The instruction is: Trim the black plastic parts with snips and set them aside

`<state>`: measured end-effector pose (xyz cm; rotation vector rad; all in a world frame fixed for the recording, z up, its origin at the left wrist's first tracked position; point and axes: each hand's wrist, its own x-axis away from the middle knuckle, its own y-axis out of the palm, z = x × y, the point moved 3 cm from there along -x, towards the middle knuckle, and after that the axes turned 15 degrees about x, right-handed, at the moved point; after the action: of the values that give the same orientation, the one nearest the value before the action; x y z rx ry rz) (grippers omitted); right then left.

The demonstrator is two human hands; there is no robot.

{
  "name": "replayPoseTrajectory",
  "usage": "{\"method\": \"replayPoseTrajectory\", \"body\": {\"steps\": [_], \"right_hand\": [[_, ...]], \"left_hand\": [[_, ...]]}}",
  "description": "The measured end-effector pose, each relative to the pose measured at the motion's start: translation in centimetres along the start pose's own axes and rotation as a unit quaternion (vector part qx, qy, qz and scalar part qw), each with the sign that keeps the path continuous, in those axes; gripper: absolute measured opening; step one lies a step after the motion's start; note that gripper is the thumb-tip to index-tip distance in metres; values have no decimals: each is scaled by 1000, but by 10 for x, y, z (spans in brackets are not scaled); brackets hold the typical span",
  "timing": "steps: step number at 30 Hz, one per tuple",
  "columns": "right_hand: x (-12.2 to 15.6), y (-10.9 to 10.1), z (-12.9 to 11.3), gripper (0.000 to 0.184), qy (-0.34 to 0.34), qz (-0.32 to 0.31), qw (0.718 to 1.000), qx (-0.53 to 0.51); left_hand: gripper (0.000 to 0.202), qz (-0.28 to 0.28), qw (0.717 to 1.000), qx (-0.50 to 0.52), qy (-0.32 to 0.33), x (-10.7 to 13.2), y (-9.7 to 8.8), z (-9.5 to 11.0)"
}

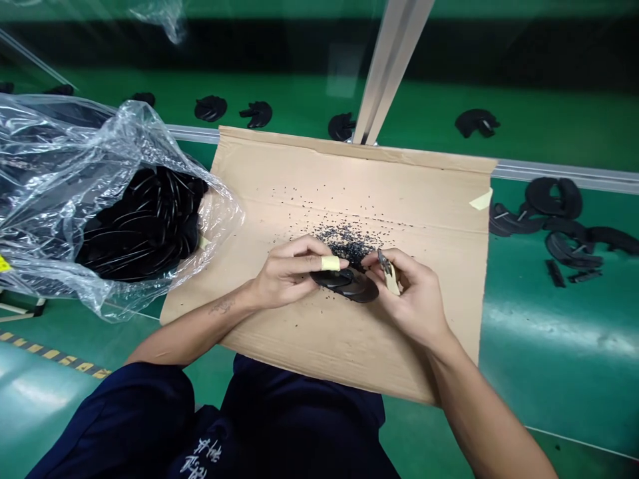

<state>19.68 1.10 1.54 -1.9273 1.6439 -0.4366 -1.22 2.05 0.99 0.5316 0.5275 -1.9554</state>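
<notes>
Plastic bag (134,133) overlaps cardboard (289,169) strewn with scraps (352,250); left fingers (299,265) grip a part (361,290), right fingers (408,264) a tool (392,278)

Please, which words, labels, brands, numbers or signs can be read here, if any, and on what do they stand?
No text reads clearly.
White writing on the dark blue clothing: too blurred.
Markings on the left forearm: too faint.
Yellow patch at the plastic bag: cut off, unreadable.

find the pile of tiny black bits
In the head view, the pile of tiny black bits lies near the middle of the cardboard sheet, right of the clear plastic bag and just beyond the black part in the left hand.
</notes>
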Motion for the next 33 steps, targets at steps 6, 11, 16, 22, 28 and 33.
{"method": "replayPoseTrajectory", "body": {"steps": [6,11,16,22,28,33], "right_hand": [[1,1,-3,7,-47,-6,999,-4],[1,-5,-10,19,-160,57,982,82],[-2,-7,-9,18,-235,81,962,116],[-1,-7,2,18,-207,159,936,235],[0,2,10,16,-205,121,898,371],[5,5,10,12,-190,95,894,395]], "left_hand": [[48,-3,998,-36,46,1,-1,1],[54,-45,998,40,-34,-11,-4,2],[23,-149,971,43,-184,-31,-8,-1],[14,-125,981,-114,-94,-86,-57,2],[16,71,912,-356,-193,-168,-137,-76],[16,58,886,-377,-266,-186,-158,-131]]}}
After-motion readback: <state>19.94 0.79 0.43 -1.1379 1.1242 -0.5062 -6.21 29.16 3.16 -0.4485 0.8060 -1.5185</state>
